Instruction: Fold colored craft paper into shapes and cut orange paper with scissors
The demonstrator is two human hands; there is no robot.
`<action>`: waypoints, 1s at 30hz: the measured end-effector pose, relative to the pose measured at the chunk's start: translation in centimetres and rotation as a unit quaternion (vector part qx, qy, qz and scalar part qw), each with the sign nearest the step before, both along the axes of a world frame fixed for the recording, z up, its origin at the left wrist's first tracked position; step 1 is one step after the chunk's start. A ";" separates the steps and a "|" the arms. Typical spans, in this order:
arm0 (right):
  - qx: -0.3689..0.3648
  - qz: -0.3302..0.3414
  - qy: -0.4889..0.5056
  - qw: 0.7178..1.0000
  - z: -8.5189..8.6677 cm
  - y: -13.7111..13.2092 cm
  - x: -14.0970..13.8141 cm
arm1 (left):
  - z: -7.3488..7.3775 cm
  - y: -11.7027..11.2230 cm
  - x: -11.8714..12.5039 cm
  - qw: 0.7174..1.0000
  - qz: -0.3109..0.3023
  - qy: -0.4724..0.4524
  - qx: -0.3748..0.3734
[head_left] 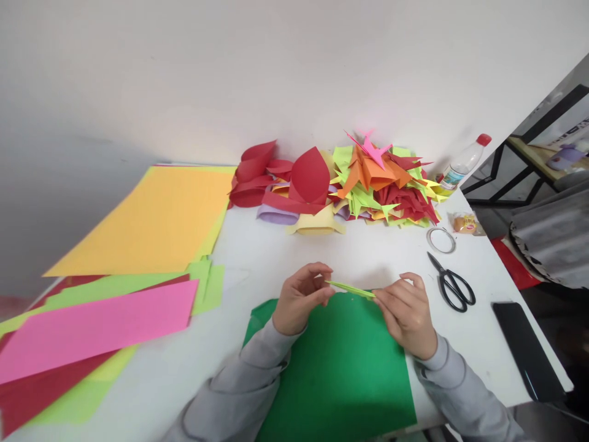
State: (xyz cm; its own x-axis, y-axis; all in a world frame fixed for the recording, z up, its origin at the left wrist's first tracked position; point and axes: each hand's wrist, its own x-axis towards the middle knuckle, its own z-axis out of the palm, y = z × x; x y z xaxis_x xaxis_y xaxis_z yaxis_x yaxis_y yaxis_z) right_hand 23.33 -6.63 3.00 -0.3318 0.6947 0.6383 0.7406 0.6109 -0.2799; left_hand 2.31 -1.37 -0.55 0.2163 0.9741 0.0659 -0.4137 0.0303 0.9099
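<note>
A green sheet is lying nearest, on the white table. Above its far part, the right hand is pinching one end of a folded lime-green paper between thumb and fingers. The left hand is curling around the opposite tip; how tightly, I cannot tell. The paper is spanning the gap between the hands. Folded paper shapes are lying piled beyond.
</note>
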 end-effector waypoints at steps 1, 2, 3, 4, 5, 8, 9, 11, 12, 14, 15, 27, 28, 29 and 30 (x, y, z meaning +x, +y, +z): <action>-0.001 0.005 0.002 1.000 0.0 0.0 -0.1 | 0.0 -0.1 0.1 1.000 -0.005 0.004 0.005; -0.004 0.012 0.005 1.000 0.1 -0.1 -0.2 | 0.0 -0.2 0.2 1.000 -0.014 0.014 0.012; -0.009 0.019 0.009 1.000 0.1 -0.2 -0.3 | 0.1 -0.5 0.4 0.999 -0.024 0.028 0.024; -0.015 0.025 0.015 0.999 0.2 -0.2 -0.5 | 0.1 -0.7 0.7 0.998 -0.034 0.043 0.039; -0.024 0.031 0.022 0.999 0.2 -0.4 -0.7 | 0.2 -1.0 0.9 0.996 -0.043 0.057 0.058; -0.053 0.047 0.057 0.996 0.1 -0.7 -1.4 | 0.4 -2.0 1.7 0.990 -0.067 0.073 0.099; -0.064 0.049 0.069 0.994 0.1 -0.8 -1.6 | 0.5 -2.2 1.8 0.990 -0.068 0.069 0.099; -0.083 0.047 0.088 0.992 0.0 -0.9 -2.0 | 0.5 -2.6 2.0 0.992 -0.068 0.058 0.088; -0.090 0.044 0.093 0.991 -0.1 -1.0 -2.1 | 0.5 -2.7 2.0 0.993 -0.065 0.053 0.081; -0.097 0.040 0.096 0.990 0.0 -1.1 -2.2 | 0.4 -2.7 2.0 0.995 -0.062 0.033 0.074; -0.096 0.041 0.094 0.990 0.1 -1.1 -2.3 | 0.3 -2.7 2.0 0.995 -0.066 0.020 0.073; -0.004 0.024 0.025 0.999 1.7 -1.6 -2.6 | 0.0 -2.3 1.9 0.992 -0.095 -0.053 0.063; -0.004 0.025 0.026 0.999 1.7 -1.6 -2.6 | 0.0 -2.3 1.8 0.992 -0.099 -0.053 0.064; -0.004 0.026 0.026 0.999 1.7 -1.5 -2.5 | 0.0 -2.3 1.7 0.991 -0.103 -0.050 0.064; -0.003 0.027 0.026 0.999 1.7 -1.5 -2.5 | 0.0 -2.3 1.7 0.991 -0.107 -0.047 0.064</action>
